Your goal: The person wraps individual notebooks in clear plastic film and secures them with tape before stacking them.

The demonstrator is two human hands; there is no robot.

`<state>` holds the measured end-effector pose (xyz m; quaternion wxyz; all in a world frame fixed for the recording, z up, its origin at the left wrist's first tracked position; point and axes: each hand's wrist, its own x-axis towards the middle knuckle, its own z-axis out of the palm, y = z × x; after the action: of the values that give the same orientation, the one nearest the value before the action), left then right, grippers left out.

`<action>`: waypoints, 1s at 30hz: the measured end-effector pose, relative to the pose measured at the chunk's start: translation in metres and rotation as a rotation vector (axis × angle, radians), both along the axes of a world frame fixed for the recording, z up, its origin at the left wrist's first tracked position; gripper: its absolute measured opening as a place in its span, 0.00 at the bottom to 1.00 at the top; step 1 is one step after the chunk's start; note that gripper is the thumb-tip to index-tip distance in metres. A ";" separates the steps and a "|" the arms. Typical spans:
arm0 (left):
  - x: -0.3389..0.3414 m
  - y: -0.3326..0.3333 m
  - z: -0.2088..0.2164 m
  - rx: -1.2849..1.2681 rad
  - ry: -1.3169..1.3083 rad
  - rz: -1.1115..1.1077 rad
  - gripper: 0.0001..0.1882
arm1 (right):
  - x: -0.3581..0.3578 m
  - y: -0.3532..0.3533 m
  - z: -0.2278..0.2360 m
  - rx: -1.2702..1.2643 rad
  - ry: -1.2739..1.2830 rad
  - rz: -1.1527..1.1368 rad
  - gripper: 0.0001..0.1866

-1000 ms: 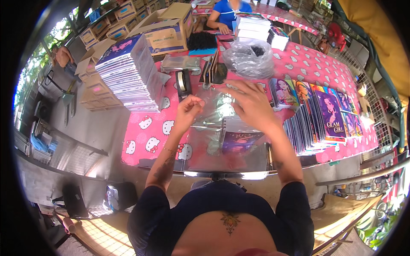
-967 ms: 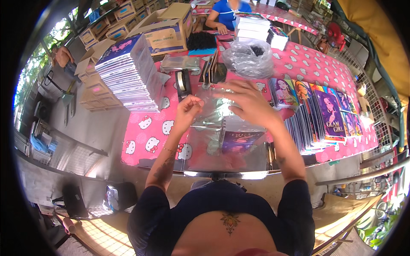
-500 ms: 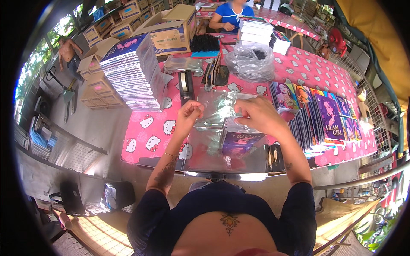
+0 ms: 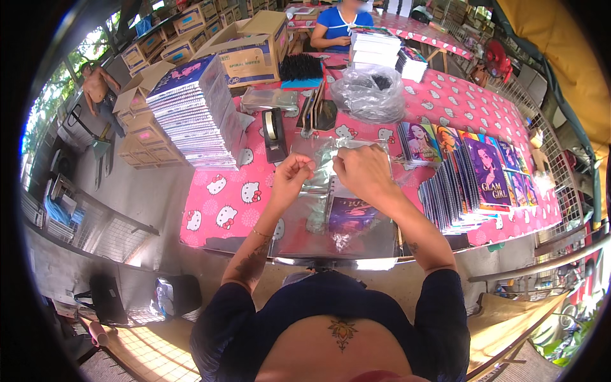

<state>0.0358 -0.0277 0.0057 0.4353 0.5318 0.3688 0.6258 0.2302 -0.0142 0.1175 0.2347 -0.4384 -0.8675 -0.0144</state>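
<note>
A spiral notebook (image 4: 352,215) with a purple cover lies at the table's front edge, with clear plastic sleeves (image 4: 299,223) around and beneath it. My left hand (image 4: 294,175) hovers left of the notebook's top, thumb and fingertips pinched together; whatever sits between them is too small to make out. Over the notebook's upper end, my right hand (image 4: 369,170) has its fingers curled down by the clear plastic, their tips partly hidden. Just beyond my left hand stands a black tape dispenser (image 4: 275,135) with a roll in it.
A tall stack of spiral notebooks (image 4: 194,118) rises at the left. More notebooks (image 4: 487,169) lie fanned at the right. Farther back are a clear bag (image 4: 369,95), a carton (image 4: 254,60) and black bristly material (image 4: 301,67). A co-worker (image 4: 340,28) sits across the table; another person (image 4: 100,92) stands far left.
My right hand has shifted left and slightly away from me, nearer my left hand. The left hand has moved a little right and toward me, still pinched.
</note>
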 end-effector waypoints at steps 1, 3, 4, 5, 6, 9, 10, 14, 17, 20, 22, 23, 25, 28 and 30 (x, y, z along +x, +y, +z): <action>-0.001 -0.001 0.000 0.000 0.011 0.003 0.04 | -0.001 -0.001 -0.001 -0.016 0.029 -0.019 0.18; -0.003 -0.002 -0.001 -0.004 0.011 0.016 0.04 | 0.001 -0.002 0.001 -0.083 0.083 -0.004 0.15; -0.004 -0.003 -0.003 -0.007 0.000 0.027 0.04 | 0.006 -0.002 0.004 -0.135 0.107 0.029 0.14; -0.005 -0.003 -0.004 -0.010 -0.011 0.037 0.04 | 0.009 -0.003 0.007 -0.187 0.131 0.063 0.13; -0.006 -0.004 -0.004 -0.012 -0.010 0.038 0.04 | 0.011 -0.003 0.009 -0.194 0.126 0.058 0.13; -0.009 -0.005 -0.002 -0.015 -0.007 0.035 0.04 | 0.015 -0.001 0.016 -0.209 0.159 0.045 0.13; -0.010 -0.004 -0.003 -0.015 -0.008 0.030 0.04 | 0.015 -0.002 0.018 -0.208 0.198 0.042 0.13; -0.008 -0.007 0.000 0.016 -0.028 0.043 0.04 | 0.020 -0.022 0.020 -0.192 0.194 0.076 0.14; -0.008 -0.005 -0.004 0.035 -0.041 -0.004 0.04 | 0.023 -0.027 0.012 -0.301 0.131 0.130 0.15; -0.006 -0.007 0.000 0.034 -0.034 -0.031 0.05 | 0.022 -0.027 0.007 -0.240 0.180 0.107 0.15; 0.002 -0.009 0.015 0.071 -0.041 -0.105 0.07 | 0.020 -0.028 0.005 -0.117 0.179 0.114 0.17; 0.006 -0.008 0.021 0.089 -0.044 -0.142 0.08 | 0.019 -0.028 0.005 -0.055 0.178 0.117 0.18; 0.010 0.003 0.021 0.084 0.032 -0.215 0.11 | 0.013 -0.029 0.014 -0.218 0.172 0.157 0.18; 0.011 0.011 0.041 0.162 0.258 -0.179 0.12 | 0.016 -0.026 0.013 -0.285 0.159 0.188 0.20; 0.008 0.016 0.054 0.285 0.408 -0.158 0.11 | 0.022 -0.026 0.014 -0.289 0.123 0.176 0.22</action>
<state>0.0441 -0.0120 0.0595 0.3200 0.7301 0.3145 0.5154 0.2521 -0.0398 0.1314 0.2224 -0.3903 -0.8794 0.1580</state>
